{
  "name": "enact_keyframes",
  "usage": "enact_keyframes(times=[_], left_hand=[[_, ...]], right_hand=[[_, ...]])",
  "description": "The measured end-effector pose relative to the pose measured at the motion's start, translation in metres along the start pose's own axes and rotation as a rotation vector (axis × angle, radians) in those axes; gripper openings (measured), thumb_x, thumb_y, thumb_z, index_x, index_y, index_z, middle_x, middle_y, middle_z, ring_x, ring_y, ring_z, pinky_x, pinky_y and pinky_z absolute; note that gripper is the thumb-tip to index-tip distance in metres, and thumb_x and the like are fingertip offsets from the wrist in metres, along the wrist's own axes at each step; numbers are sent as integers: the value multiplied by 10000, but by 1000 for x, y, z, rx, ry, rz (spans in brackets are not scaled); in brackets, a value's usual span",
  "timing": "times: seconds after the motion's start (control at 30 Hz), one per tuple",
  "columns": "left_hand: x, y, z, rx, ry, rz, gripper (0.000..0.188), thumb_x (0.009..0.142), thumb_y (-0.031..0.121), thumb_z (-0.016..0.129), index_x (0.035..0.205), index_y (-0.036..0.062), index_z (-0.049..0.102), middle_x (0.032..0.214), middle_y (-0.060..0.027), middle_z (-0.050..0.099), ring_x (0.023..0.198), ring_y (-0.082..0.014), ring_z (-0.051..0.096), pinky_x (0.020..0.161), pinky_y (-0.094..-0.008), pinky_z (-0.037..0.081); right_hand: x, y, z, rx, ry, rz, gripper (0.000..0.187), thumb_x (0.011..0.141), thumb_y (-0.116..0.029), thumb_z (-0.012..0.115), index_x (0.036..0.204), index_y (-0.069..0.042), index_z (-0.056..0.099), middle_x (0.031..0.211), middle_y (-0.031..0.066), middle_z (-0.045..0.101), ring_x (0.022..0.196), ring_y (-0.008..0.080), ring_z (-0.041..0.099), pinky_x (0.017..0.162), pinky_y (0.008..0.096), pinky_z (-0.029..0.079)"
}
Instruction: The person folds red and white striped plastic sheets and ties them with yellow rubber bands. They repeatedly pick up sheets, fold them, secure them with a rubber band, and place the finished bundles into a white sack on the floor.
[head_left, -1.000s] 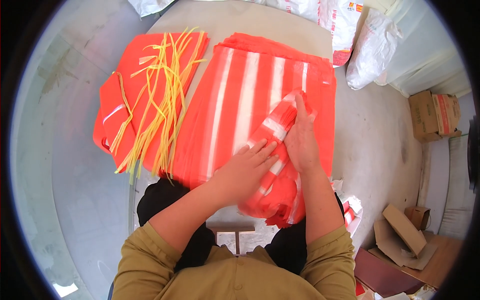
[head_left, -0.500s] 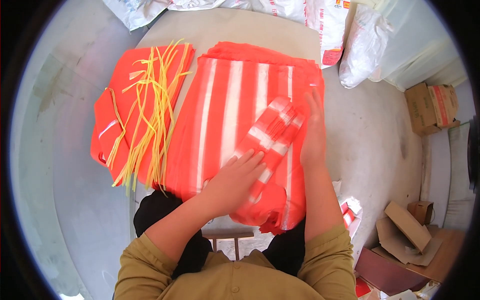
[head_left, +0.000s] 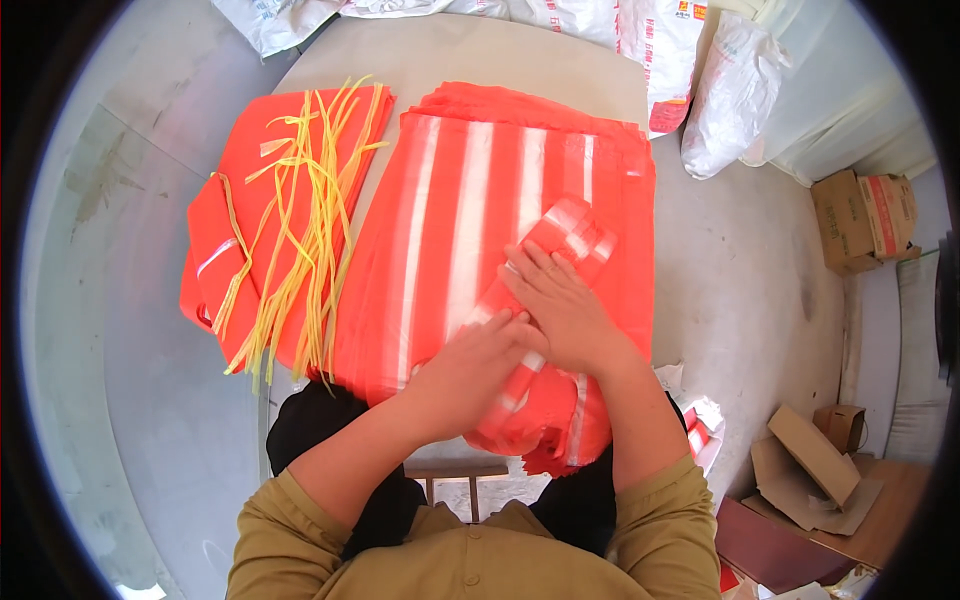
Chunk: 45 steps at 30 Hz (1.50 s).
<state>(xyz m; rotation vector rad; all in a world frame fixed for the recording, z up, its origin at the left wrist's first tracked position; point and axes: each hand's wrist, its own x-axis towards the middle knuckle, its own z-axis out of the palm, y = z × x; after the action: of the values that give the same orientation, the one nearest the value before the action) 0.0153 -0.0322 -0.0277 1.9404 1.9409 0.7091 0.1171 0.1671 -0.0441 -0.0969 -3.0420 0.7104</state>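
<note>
We see a folded bundle of red-and-white striped bags (head_left: pixel 548 300) lying on the flat stack of striped bags (head_left: pixel 450 210) on the grey table (head_left: pixel 500 55). Our left hand (head_left: pixel 470 370) and right hand (head_left: pixel 562 312) both press flat on it, fingers stretched out, gripping nothing. Yellow ties (head_left: pixel 300 215) lie on a red pile (head_left: pixel 240 190) to the left.
</note>
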Motion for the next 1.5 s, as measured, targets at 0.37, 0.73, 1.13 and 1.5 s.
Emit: enact_keyframes(times=[0.37, 0.73, 1.13, 1.5], left_hand=[[-23, 5, 0, 16, -312, -64, 779, 978, 378, 672, 1604, 34, 361, 1722, -206, 236, 1610, -368, 199, 1261, -549, 270], [-52, 7, -1, -77, -347, 10, 903, 887, 296, 790, 1627, 68, 326, 1742, -201, 173, 1620, -368, 165, 1247, -570, 302], [-51, 23, -10, -307, -426, 24, 994, 899, 424, 794, 1668, 95, 258, 1728, -277, 141, 1622, -423, 90, 1265, -545, 251], [-35, 13, -7, -750, -565, 157, 910, 987, 554, 643, 1677, 107, 254, 1710, -191, 297, 1615, -359, 176, 1282, -507, 212]], right_hand=[[13, 11, 10, -149, 28, 92, 682, 1044, -442, 531, 1623, -109, 393, 1755, 98, 213, 1632, 316, 115, 1316, 500, 102], [10, 3, 9, -228, 348, 277, 696, 920, -332, 751, 1533, -107, 512, 1689, 195, 309, 1554, 390, 282, 1258, 552, 243], [-22, -31, -20, 267, 334, 482, 798, 881, -245, 789, 1577, -77, 437, 1702, 228, 241, 1407, 372, 516, 1088, 451, 497], [9, -30, 8, 202, 339, 439, 981, 816, -248, 846, 1626, -73, 320, 1693, 269, 190, 1493, 419, 388, 1129, 464, 477]])
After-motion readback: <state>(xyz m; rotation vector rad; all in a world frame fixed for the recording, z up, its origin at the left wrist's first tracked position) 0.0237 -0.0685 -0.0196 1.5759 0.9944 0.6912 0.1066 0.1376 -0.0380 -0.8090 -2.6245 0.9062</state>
